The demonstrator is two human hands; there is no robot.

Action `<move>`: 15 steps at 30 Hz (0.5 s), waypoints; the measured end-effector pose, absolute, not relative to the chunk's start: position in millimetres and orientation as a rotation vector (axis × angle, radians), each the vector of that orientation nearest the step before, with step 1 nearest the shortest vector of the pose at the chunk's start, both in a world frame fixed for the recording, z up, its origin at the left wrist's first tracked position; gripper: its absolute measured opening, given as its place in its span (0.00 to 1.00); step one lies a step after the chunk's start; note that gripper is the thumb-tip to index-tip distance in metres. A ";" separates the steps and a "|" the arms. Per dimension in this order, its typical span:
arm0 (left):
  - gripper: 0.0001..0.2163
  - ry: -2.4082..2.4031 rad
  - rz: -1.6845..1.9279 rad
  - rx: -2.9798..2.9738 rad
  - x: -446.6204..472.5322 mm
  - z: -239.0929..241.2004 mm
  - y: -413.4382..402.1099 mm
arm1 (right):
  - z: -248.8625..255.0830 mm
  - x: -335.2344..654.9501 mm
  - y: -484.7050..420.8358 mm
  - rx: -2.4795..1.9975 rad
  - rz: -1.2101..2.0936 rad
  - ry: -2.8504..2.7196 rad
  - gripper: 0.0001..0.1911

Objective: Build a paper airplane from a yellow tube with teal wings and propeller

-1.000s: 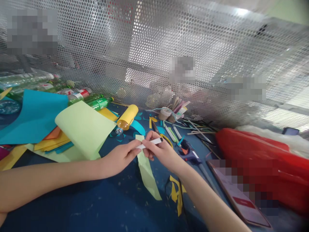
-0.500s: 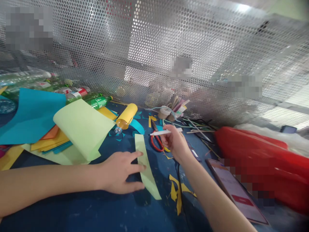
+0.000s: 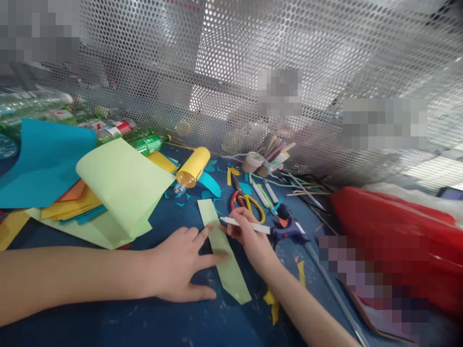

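A pale green paper strip [image 3: 224, 260] lies on the blue table, its near end cut at a slant. My left hand [image 3: 184, 267] rests with fingers spread, two fingertips on the strip and the thumb on the table. Pinched in my right hand [image 3: 248, 236] is a white marker [image 3: 258, 226], its tip close to the strip's right edge; whether it touches the paper I cannot tell. Just beyond the right hand are scissors [image 3: 257, 208] with red and yellow handles. A dark blue glue gun [image 3: 291, 232] lies right of the marker's end.
At left, blue [image 3: 54, 164] and pale green sheets [image 3: 121, 188] lie over other coloured paper, with plastic bottles [image 3: 148, 143] behind. A yellow-wrapped bottle [image 3: 193, 168] lies in the middle. More markers [image 3: 260, 193], cups of sticks [image 3: 262, 166], yellow scraps [image 3: 273, 306] and a red bag [image 3: 390, 231] are to the right.
My right hand has come down and nearer with the marker, from above the scissors to beside the strip. The strip's near end has shifted slightly right. My left hand stays on the strip.
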State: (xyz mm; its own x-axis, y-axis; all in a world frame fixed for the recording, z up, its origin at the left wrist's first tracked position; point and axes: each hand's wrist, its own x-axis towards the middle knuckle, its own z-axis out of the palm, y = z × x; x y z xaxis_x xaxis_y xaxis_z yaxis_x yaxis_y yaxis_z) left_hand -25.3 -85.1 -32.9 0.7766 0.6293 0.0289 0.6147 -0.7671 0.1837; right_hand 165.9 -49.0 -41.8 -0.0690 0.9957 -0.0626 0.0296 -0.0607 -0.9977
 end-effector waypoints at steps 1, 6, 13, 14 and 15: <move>0.30 0.990 0.116 2.806 -25.2 -32.5 -85.5 | -43.0 167.1 -50.6 -1.275 1.239 -1.333 0.13; 0.28 0.994 0.167 2.794 -25.4 -33.1 -86.0 | -47.7 168.9 -55.2 -1.386 0.994 -1.487 0.17; 0.28 0.997 0.095 2.817 -24.5 -32.6 -85.4 | -54.7 165.0 -55.1 -1.414 0.893 -1.478 0.17; 0.28 0.995 0.086 2.821 -24.5 -32.1 -85.4 | -55.4 165.0 -54.9 -1.419 0.873 -1.482 0.17; 0.28 0.993 0.073 2.827 -24.6 -31.5 -85.4 | -56.0 165.2 -54.7 -1.421 0.863 -1.485 0.17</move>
State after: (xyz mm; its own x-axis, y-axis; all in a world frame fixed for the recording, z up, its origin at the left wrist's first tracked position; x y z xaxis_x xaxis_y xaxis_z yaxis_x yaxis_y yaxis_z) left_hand -24.6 -85.4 -31.5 0.7804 0.6253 -0.0019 0.6182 -0.7711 0.1522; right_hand 165.2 -54.7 -56.0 0.0429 0.9906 0.1296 0.3784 0.1039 -0.9198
